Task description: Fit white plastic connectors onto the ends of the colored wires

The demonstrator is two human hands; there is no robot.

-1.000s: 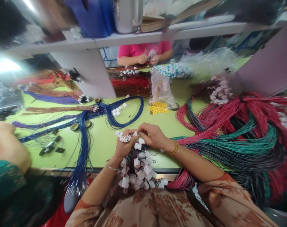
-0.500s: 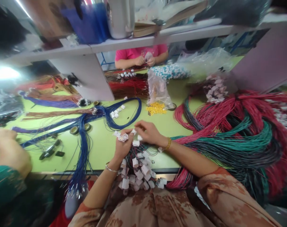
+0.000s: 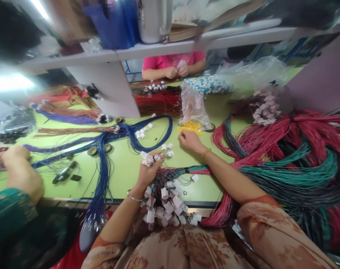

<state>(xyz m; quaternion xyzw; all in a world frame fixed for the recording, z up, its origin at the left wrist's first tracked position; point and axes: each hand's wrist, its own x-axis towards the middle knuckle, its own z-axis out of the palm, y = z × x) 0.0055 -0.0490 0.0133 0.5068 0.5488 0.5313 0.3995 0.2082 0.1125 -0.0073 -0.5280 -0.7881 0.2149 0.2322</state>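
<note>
My left hand (image 3: 148, 171) is closed around several white plastic connectors (image 3: 149, 160), which stick out past its fingers. More white connectors (image 3: 167, 150) show just beyond its fingertips. Beneath it hangs a bunch of wires ending in white connector housings (image 3: 170, 203), spilling over the table edge. My right hand (image 3: 191, 142) rests at the near side of a small heap of yellow plastic pieces (image 3: 191, 127). Its fingers are curled together, and whatever lies between them is hidden. Red, green and black wires (image 3: 198, 170) run under my right forearm toward the bunch.
Blue wires (image 3: 101, 168) lie to the left beside tape rolls (image 3: 92, 151). A large pile of red and green wires (image 3: 287, 160) fills the right. A clear bag (image 3: 195, 106) stands behind the yellow pieces. Co-workers' hands show at left (image 3: 17, 160) and across the table (image 3: 177, 71).
My right hand has left my left hand and moved away, up and right, to the yellow pieces. My left hand keeps its connectors. The view has shifted slightly.
</note>
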